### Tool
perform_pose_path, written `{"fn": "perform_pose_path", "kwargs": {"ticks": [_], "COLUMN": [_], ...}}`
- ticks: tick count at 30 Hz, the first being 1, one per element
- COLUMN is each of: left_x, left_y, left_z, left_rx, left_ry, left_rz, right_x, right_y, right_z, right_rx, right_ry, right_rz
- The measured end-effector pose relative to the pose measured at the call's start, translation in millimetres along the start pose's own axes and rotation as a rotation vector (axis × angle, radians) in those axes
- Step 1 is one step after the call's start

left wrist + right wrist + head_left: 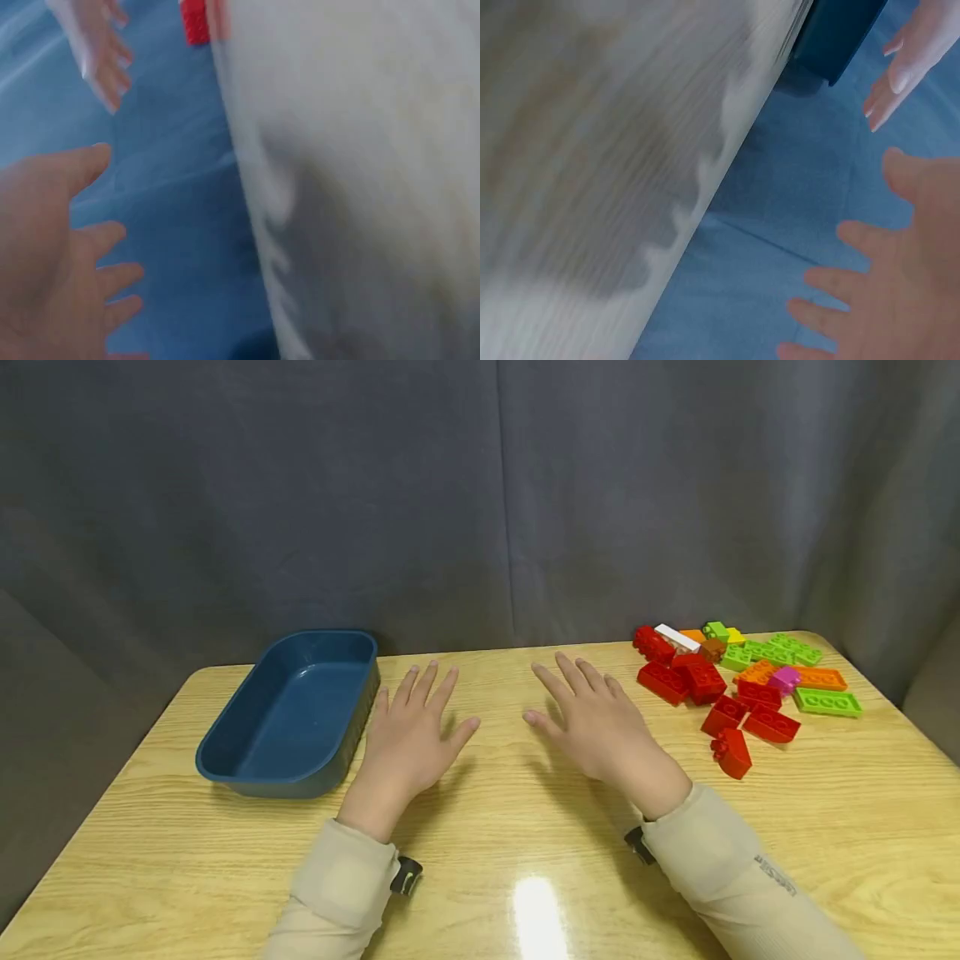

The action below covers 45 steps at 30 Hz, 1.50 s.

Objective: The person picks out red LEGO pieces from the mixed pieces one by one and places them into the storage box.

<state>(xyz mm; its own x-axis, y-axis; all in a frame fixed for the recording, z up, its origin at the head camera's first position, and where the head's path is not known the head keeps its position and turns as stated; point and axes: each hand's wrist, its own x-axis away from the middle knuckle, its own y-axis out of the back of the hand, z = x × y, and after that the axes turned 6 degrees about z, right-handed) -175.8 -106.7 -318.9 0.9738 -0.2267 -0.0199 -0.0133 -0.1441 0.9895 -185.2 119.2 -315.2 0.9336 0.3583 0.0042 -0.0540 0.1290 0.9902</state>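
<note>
In the head view my left hand (408, 739) is held over the wooden table, palm down with fingers spread, just right of a dark blue plastic tub (352, 727). My right hand (600, 718) hovers likewise, fingers spread, left of a pile of toy building bricks. Neither hand holds anything. Nearest the right hand are a red brick (662, 682) and a curved red brick (731, 753). Both wrist views show straight, separated fingers, the left hand (52, 262) in one and the right hand (900, 277) in the other.
The brick pile at the right also has a white brick (677, 638), a magenta brick (785, 680), an orange plate (821, 678) and a green plate (828, 702). A dark grey curtain (450, 510) hangs behind the table (480, 827).
</note>
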Motion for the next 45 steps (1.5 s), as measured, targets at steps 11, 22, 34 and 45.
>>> {"fn": "perform_pose_path", "kwargs": {"ticks": [11, 22, 34, 45], "left_x": [7.3, 19.9, 34.6, 41.9], "left_y": [29.2, 46.8, 59.0, 49.8], "left_z": [35.0, 79.8, 118.4, 154.3], "left_rx": [0.099, 0.196, 0.285, 0.343], "left_ry": [0.052, 0.174, 0.252, 0.378], "left_rz": [0.017, 0.039, 0.030, 0.009], "right_x": [26.8, 34.9, 36.7, 37.5], "right_y": [-3.6, -8.8, -9.8, -10.5], "right_z": [0.5, 0.9, 7.0, 8.4], "right_rx": [-0.034, 0.014, 0.050, 0.059], "right_ry": [0.046, 0.076, 0.089, 0.092], "right_rz": [0.045, -0.023, -0.052, -0.049]}}
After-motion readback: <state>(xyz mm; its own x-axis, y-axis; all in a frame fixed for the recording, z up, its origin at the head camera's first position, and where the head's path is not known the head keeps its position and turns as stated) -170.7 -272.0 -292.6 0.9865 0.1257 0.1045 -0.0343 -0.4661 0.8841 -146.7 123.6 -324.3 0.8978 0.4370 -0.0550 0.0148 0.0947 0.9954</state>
